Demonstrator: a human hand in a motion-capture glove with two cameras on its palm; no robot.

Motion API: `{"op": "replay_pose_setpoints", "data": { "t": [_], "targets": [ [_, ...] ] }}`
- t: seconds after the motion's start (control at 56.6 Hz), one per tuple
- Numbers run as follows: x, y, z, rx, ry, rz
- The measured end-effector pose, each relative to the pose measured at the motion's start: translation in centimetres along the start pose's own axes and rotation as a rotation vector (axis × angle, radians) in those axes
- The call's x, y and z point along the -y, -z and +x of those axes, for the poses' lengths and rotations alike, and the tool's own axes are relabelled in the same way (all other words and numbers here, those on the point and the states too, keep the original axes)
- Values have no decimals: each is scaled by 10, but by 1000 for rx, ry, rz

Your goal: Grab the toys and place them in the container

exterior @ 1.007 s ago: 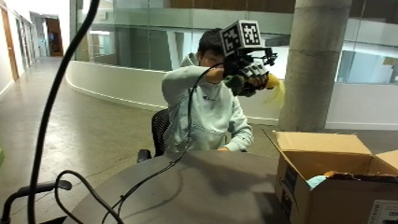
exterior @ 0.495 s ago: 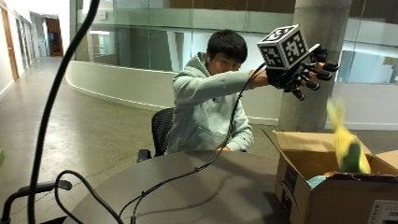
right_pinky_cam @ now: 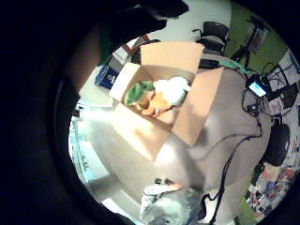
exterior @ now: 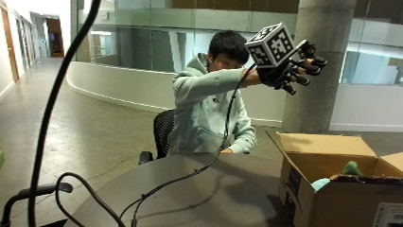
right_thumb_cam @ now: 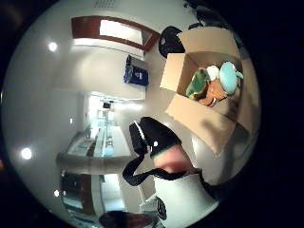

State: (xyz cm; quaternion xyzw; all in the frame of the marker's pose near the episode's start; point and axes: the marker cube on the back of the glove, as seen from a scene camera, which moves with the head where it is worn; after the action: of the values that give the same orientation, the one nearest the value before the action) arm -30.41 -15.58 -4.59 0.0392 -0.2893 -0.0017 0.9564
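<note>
At the worktop's [exterior: 207, 198] right edge sits the open cardboard box [exterior: 334, 189] with plush toys [right_pinky_cam: 157, 96] piled inside, so the container is below and just right of the raised gloved right hand [exterior: 293, 66]. Its fingers are spread and holding nothing. No toys visible on the worktop itself.

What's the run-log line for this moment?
right hand: raised above cardboard box, open, holding nothing | plush toys: inside box | table: box on it
</note>
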Motion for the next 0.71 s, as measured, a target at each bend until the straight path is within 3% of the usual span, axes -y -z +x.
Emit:
{"op": "replay_pose_setpoints", "data": {
  "t": [0.477, 0.706],
  "targets": [
    [-52, 98, 74, -116, 62, 221],
    [-94, 119, 115, -311, 135, 220]
  ]
}}
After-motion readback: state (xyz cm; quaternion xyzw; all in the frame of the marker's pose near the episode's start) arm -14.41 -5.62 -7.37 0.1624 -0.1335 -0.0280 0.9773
